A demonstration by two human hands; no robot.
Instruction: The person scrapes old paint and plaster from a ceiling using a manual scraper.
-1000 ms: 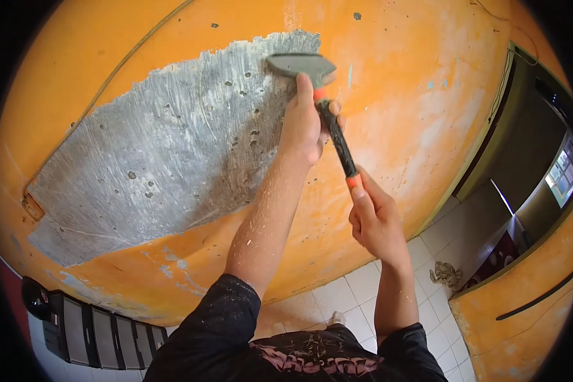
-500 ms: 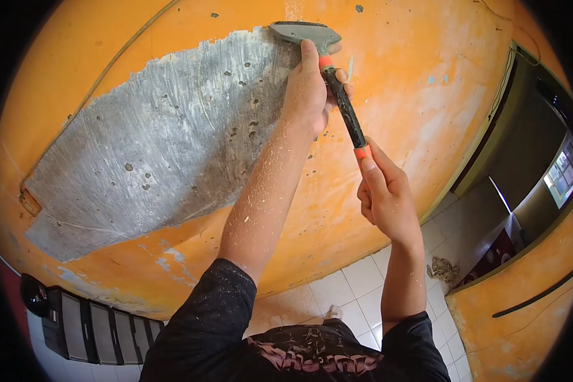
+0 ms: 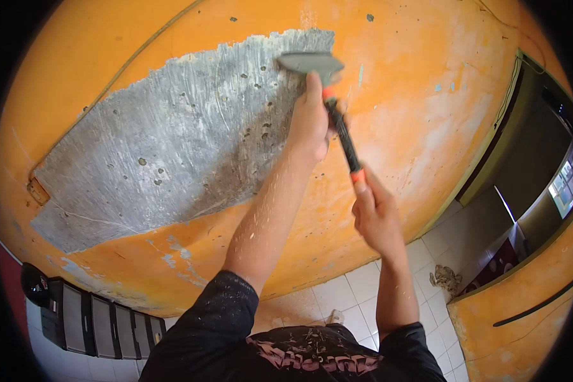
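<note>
A scraper (image 3: pixel 342 130) with a wide grey head and a black handle with orange bands lies against the wall. My left hand (image 3: pixel 312 121) is closed round its neck, thumb up against the head. Lower down, my right hand (image 3: pixel 377 216) grips the handle's end by the orange band. The scraper's head is over the upper right part of a bare grey patch (image 3: pixel 191 134), which is ringed by orange paint (image 3: pixel 414 134). Pale flakes cling to my left forearm.
A cable (image 3: pixel 134 56) runs along the wall to a small box recess (image 3: pixel 38 191). Drawers (image 3: pixel 102 325) with a black helmet (image 3: pixel 35 284) stand lower left. At right are a doorway (image 3: pixel 522 140) and a crumpled cloth (image 3: pixel 445 279) on the tiled floor.
The scraper and both hands have moved down the wall. Bare grey surface now shows above the head, where orange paint was before.
</note>
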